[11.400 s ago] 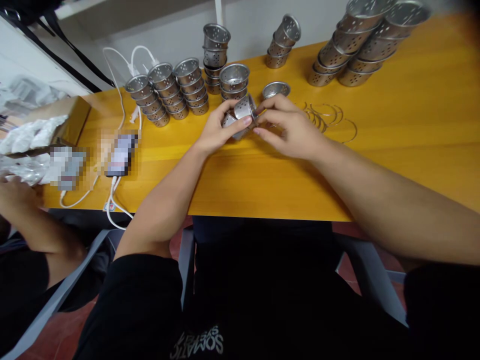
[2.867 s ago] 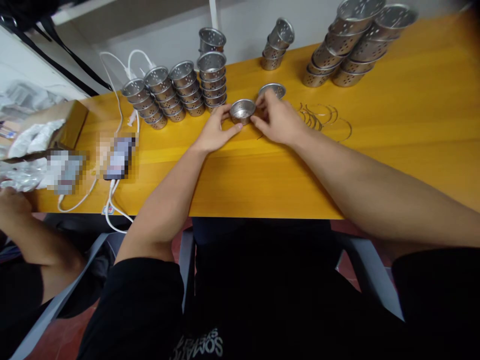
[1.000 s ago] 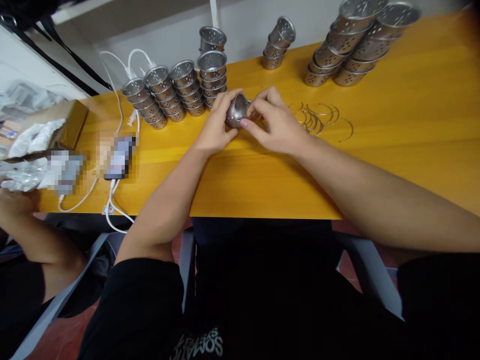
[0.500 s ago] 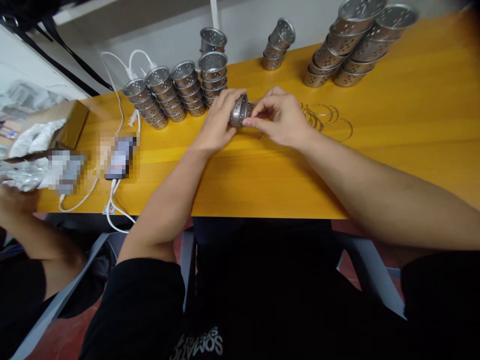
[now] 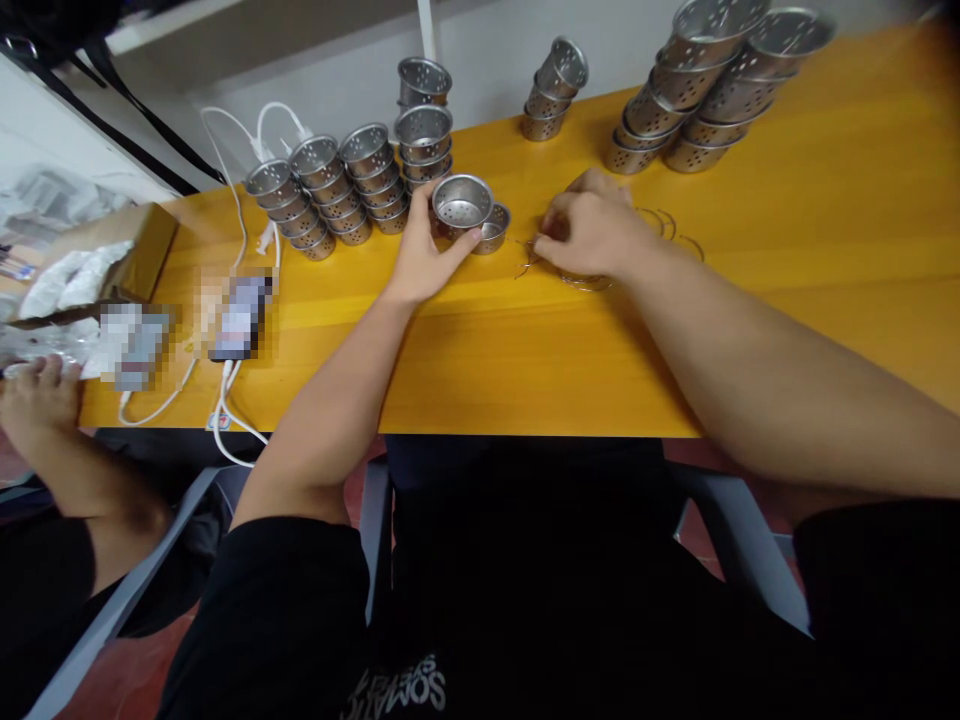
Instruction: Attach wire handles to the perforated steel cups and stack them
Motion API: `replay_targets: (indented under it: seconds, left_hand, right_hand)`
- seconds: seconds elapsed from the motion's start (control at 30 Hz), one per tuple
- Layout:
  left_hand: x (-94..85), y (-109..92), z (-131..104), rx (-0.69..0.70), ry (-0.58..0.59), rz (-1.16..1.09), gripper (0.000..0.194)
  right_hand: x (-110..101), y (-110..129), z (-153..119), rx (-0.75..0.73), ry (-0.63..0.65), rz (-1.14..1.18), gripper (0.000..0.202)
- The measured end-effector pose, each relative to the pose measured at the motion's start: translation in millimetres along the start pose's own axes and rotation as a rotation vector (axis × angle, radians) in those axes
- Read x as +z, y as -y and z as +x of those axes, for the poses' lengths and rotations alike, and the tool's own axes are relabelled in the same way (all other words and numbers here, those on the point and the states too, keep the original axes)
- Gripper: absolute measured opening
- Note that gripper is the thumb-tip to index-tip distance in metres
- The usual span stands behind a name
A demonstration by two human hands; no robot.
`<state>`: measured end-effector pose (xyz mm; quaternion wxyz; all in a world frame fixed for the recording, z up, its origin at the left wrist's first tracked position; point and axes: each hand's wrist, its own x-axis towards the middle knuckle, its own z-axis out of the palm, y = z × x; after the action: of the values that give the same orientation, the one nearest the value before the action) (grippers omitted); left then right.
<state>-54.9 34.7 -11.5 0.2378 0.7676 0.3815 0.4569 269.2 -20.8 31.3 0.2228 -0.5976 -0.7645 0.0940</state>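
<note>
My left hand (image 5: 424,248) grips a perforated metal strainer cup (image 5: 463,204) by its sides, its open mouth turned up toward me. Beside and partly behind that cup is another small metal cup (image 5: 492,230). My right hand (image 5: 589,228), fingers curled together, is at the loose thin wire loops (image 5: 587,284) on the table; whatever its fingertips hold is hidden. More curved wires (image 5: 666,222) show beyond the wrist. To the left of the held cup stand several stacks of the same cups (image 5: 371,178).
A short cup stack (image 5: 546,103) stands near the wall, and taller stacks (image 5: 712,100) lean at the back right. On the left are a phone (image 5: 241,315) with white cables, a cardboard box (image 5: 154,240) and plastic packaging. A co-worker's hand (image 5: 41,400) rests at the table's left edge.
My right hand has left the cup and moved right to the wires. The held cup has tipped from sideways to mouth-up. The co-worker's hand at the left has shifted.
</note>
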Motion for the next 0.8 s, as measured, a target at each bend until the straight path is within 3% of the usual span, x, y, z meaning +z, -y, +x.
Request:
replay_targets:
  seconds: [0.23, 0.47, 0.57, 0.8]
  left_hand:
    - [16.8, 11.9, 6.6, -0.136, 0.003, -0.131, 0.091]
    - [20.4, 36.3, 9.9, -0.066, 0.072, -0.122, 0.084]
    - [20.3, 35.2, 9.4, -0.065, 0.071, -0.136, 0.075]
    - [17.5, 10.4, 5.5, -0.133, 0.116, -0.188, 0.072]
  right_hand:
    - [19.4, 11.6, 0.5, -0.228, -0.028, 0.282, 0.067]
    - [19.6, 36.5, -6.6, -0.245, -0.012, 0.364, 0.092]
    - [13.2, 40.4, -9.7, -0.252, -0.001, 0.369, 0.085]
    - [10.4, 37.8, -8.9, -0.211, -0.020, 0.363, 0.066]
